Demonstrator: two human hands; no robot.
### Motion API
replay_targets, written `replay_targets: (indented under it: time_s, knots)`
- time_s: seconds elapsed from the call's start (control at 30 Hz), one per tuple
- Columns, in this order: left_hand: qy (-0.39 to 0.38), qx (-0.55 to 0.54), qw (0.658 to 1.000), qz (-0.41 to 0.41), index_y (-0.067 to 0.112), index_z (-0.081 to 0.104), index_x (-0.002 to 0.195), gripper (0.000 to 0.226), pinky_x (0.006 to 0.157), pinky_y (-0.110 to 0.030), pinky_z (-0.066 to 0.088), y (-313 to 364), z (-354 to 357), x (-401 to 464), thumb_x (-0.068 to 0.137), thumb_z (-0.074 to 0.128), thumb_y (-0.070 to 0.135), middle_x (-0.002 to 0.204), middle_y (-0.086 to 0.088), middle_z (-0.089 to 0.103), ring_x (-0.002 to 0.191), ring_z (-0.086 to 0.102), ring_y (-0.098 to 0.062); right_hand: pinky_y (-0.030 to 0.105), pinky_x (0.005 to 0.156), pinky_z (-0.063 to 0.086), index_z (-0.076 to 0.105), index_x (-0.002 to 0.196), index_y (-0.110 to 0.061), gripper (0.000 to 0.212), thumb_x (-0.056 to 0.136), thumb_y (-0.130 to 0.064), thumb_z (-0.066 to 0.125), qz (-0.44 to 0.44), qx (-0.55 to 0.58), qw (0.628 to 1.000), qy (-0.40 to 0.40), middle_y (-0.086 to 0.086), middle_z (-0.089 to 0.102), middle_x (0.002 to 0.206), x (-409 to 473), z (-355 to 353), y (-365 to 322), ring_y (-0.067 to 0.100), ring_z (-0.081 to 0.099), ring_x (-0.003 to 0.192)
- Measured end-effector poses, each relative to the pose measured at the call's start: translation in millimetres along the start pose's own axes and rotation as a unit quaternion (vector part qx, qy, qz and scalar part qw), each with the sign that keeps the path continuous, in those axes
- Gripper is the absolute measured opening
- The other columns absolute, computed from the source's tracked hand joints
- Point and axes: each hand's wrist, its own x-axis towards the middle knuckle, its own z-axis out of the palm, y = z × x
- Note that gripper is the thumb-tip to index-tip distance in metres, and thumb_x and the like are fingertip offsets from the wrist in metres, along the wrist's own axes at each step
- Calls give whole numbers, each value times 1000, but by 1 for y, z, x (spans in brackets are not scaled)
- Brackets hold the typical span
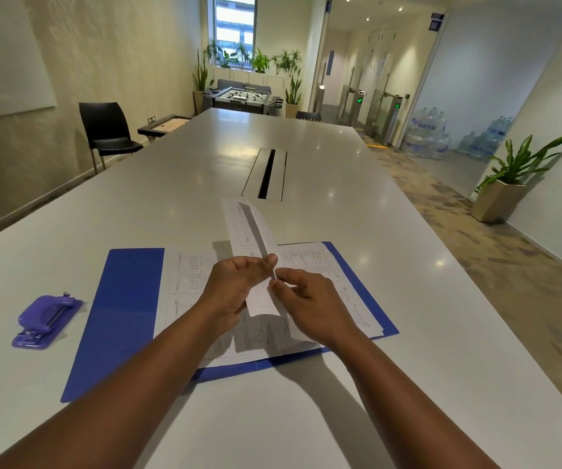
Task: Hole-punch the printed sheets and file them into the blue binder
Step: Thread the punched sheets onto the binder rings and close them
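Note:
The blue binder (120, 306) lies open on the table in front of me, with printed sheets (184, 279) spread on its right half. Above them I hold one printed sheet (245, 225), folded or curled lengthwise and pointing away from me. My left hand (235, 286) grips its near part between thumb and fingers. My right hand (306, 302) pinches the same sheet's edge just beside the left thumb. A purple hole punch (48, 319) sits on the table to the left of the binder, untouched.
The long grey table (340, 184) has a cable slot (267, 174) down its middle. A black chair (107, 130) stands at the left. Potted plants, a foosball table and water bottles lie beyond the far end and right side.

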Motion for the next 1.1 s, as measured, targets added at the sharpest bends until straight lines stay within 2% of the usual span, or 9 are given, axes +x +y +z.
replay_targets:
  time_s: [0.03,0.13,0.2,0.4,0.47,0.67,0.83,1.0,1.1]
  knots:
    - [-3,2,1000,-1,8,78,93,44,97,-44,54,-1,0,0,64,86,39,98,-5,80,108,70,-27,10,80,42,67,132,-24,35,105,-39,51,3,8,1000,-1,-7,69,130,0,0,1,0,59,102]
    - [-7,9,1000,7,10,79,90,54,104,-55,49,0,1,-2,53,89,48,98,-5,79,109,70,-31,36,97,55,72,118,-27,28,105,-39,50,25,46,999,8,-11,73,112,1,0,3,6,64,97]
    - [-6,12,1000,9,12,80,89,58,103,-57,49,0,2,-3,48,89,51,97,-4,80,107,70,-33,43,100,55,71,107,-32,21,105,-38,51,32,58,998,8,-15,71,105,2,0,4,8,66,97]
    - [-8,20,1000,13,12,80,88,48,107,-54,47,0,2,-3,55,90,46,93,0,80,105,71,-27,41,103,52,72,123,-26,31,103,-41,53,33,56,998,1,-6,74,120,1,0,4,12,66,104]
    - [2,32,999,13,12,79,89,38,107,-49,46,-2,3,-2,65,87,41,88,6,80,102,70,-21,42,100,54,73,121,-25,28,104,-36,53,32,57,998,0,-6,75,114,1,-1,4,10,66,96]
    - [24,43,999,9,12,78,90,34,89,-36,47,-4,3,-1,69,85,39,85,10,79,96,68,-15,41,97,56,70,98,-37,18,105,-32,54,29,94,995,-3,-14,73,98,-1,-2,4,13,68,93]
    - [25,36,999,0,10,78,95,31,74,-26,50,-2,2,-3,74,83,33,90,6,80,94,71,-16,29,90,53,72,110,-32,20,106,-29,52,33,105,994,-8,-18,70,101,-1,-3,6,6,65,89]
    - [4,19,999,-31,8,77,98,22,90,-52,59,0,-3,-4,83,79,24,98,-8,79,97,75,-32,23,81,52,73,106,-32,20,104,-23,55,53,77,996,-2,-19,72,110,1,-4,9,7,67,95]
    - [40,36,998,-37,9,76,94,8,92,-53,58,-1,-10,0,90,74,17,94,-9,79,97,74,-33,25,76,52,72,96,-25,15,101,-20,58,75,58,994,50,-13,70,98,6,-16,11,7,65,89]
